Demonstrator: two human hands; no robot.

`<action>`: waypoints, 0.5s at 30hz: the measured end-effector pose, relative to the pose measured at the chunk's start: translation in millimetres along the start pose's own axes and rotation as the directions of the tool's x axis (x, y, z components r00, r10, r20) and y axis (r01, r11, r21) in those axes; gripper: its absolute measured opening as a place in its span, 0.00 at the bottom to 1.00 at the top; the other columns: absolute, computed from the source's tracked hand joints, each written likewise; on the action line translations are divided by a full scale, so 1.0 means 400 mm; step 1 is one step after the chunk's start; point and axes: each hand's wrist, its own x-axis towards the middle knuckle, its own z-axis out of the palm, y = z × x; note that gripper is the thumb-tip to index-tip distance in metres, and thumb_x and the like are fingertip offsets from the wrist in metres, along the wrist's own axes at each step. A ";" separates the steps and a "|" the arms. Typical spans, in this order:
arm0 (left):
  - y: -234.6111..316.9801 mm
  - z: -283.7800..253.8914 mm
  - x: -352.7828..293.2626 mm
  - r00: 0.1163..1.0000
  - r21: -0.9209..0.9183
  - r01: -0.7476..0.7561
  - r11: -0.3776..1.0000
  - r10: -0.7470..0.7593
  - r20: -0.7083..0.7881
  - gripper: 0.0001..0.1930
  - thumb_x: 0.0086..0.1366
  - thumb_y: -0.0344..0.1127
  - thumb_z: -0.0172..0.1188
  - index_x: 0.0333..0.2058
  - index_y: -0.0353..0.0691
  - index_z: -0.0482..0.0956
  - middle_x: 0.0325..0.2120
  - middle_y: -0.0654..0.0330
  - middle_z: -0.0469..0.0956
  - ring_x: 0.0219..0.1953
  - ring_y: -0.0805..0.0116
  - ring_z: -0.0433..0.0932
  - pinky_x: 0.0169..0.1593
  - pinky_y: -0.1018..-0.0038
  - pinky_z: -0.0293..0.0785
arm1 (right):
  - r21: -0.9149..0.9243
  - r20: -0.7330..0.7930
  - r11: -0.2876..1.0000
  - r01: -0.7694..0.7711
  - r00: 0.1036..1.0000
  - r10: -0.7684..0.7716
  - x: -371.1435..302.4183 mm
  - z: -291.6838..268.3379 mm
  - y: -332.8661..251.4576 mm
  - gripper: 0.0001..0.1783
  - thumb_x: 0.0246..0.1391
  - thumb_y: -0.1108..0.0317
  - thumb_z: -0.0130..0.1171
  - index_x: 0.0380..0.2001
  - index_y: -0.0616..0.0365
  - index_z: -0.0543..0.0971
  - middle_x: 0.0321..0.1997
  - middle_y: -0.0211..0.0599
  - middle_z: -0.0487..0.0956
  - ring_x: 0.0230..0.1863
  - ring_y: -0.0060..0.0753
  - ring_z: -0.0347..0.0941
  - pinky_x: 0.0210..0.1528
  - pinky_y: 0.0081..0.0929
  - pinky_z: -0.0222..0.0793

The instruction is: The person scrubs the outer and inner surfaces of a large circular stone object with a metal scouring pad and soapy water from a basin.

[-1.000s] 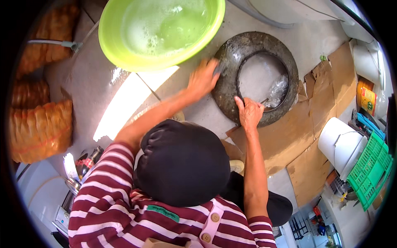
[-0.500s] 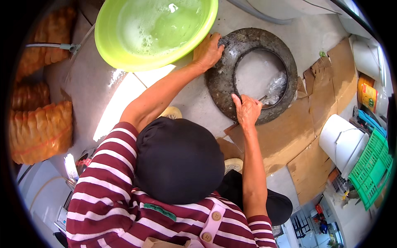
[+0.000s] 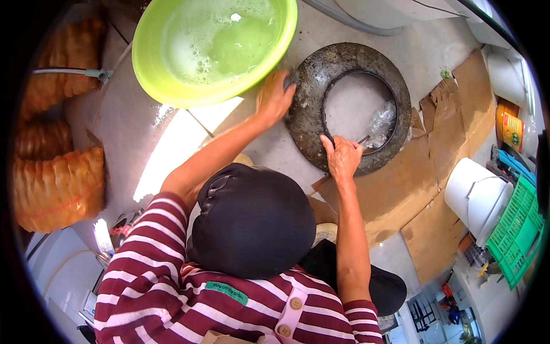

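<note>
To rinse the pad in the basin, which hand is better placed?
Left, probably: the left hand holds the grey pad beside the basin; the right hand is on the ring, farther off.

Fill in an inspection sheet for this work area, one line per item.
Surface: pale floor, sunlit near the basin; flattened cardboard lies to the right.
Job's things: dark ring lying flat; lime-green basin of sudsy water beyond it, to the left.
Clutter: crumpled clear plastic within the ring's opening; white bucket and green crate at right.
Left hand: holds a small dark pad, blurred, beside the ring.
Right hand: on the ring's near side; finger closure unclear.
Cables: nothing certain; grey hose along the top.
Surroundings: orange sacks at left.
</note>
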 end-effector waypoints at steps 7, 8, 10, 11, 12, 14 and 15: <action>0.020 -0.017 0.080 0.995 0.034 -0.069 0.997 0.066 0.079 0.16 0.60 0.36 0.61 0.46 0.40 0.73 0.39 0.46 0.73 0.44 0.46 0.74 0.49 0.58 0.70 | -0.006 -0.025 1.000 0.014 1.000 -0.014 0.003 -0.005 -0.007 0.25 0.56 0.48 0.59 0.16 0.57 0.70 0.21 0.39 0.76 0.27 0.42 0.71 0.46 0.35 0.59; 0.009 -0.005 0.089 0.991 0.030 -0.130 0.991 0.130 0.009 0.16 0.59 0.35 0.62 0.46 0.42 0.74 0.38 0.48 0.73 0.42 0.46 0.74 0.48 0.57 0.71 | -0.002 -0.016 1.000 0.012 1.000 -0.013 0.006 -0.004 -0.009 0.26 0.56 0.48 0.58 0.16 0.57 0.70 0.21 0.39 0.76 0.27 0.42 0.71 0.46 0.36 0.59; -0.010 0.009 0.024 0.992 0.058 -0.123 0.991 0.123 0.006 0.16 0.58 0.34 0.62 0.45 0.42 0.74 0.39 0.50 0.73 0.42 0.47 0.75 0.47 0.58 0.72 | 0.001 0.002 1.000 -0.001 1.000 0.001 0.007 0.001 -0.006 0.26 0.57 0.48 0.58 0.16 0.57 0.71 0.21 0.39 0.76 0.28 0.42 0.71 0.46 0.36 0.59; -0.005 0.006 -0.014 0.992 0.067 -0.127 0.990 0.127 0.010 0.16 0.58 0.33 0.63 0.45 0.42 0.74 0.40 0.51 0.73 0.42 0.47 0.75 0.46 0.58 0.73 | -0.009 0.012 1.000 -0.019 1.000 0.019 0.011 -0.003 -0.004 0.26 0.57 0.48 0.58 0.16 0.57 0.71 0.21 0.39 0.76 0.28 0.42 0.71 0.46 0.36 0.58; 0.007 -0.010 -0.063 0.988 -0.015 -0.120 0.993 0.121 0.100 0.17 0.57 0.33 0.64 0.45 0.42 0.74 0.41 0.51 0.73 0.43 0.48 0.76 0.45 0.57 0.73 | -0.015 0.026 0.999 -0.035 0.999 0.036 0.012 -0.005 -0.001 0.26 0.57 0.48 0.58 0.16 0.57 0.71 0.21 0.39 0.76 0.28 0.42 0.71 0.46 0.36 0.58; 0.004 -0.008 -0.065 0.992 -0.021 -0.085 0.996 0.086 0.092 0.17 0.57 0.33 0.63 0.45 0.42 0.74 0.42 0.51 0.73 0.44 0.48 0.75 0.45 0.57 0.74 | -0.030 0.039 0.999 -0.037 0.999 0.038 0.003 -0.006 -0.002 0.26 0.57 0.48 0.58 0.16 0.58 0.71 0.21 0.39 0.76 0.28 0.43 0.71 0.47 0.36 0.58; 0.003 -0.006 -0.055 0.994 -0.026 -0.067 0.997 0.069 0.088 0.17 0.57 0.34 0.63 0.45 0.42 0.73 0.42 0.51 0.73 0.44 0.48 0.75 0.44 0.57 0.74 | -0.038 0.023 0.999 -0.026 0.999 0.027 0.008 -0.003 -0.002 0.26 0.57 0.48 0.58 0.16 0.58 0.71 0.22 0.39 0.76 0.28 0.43 0.71 0.47 0.36 0.58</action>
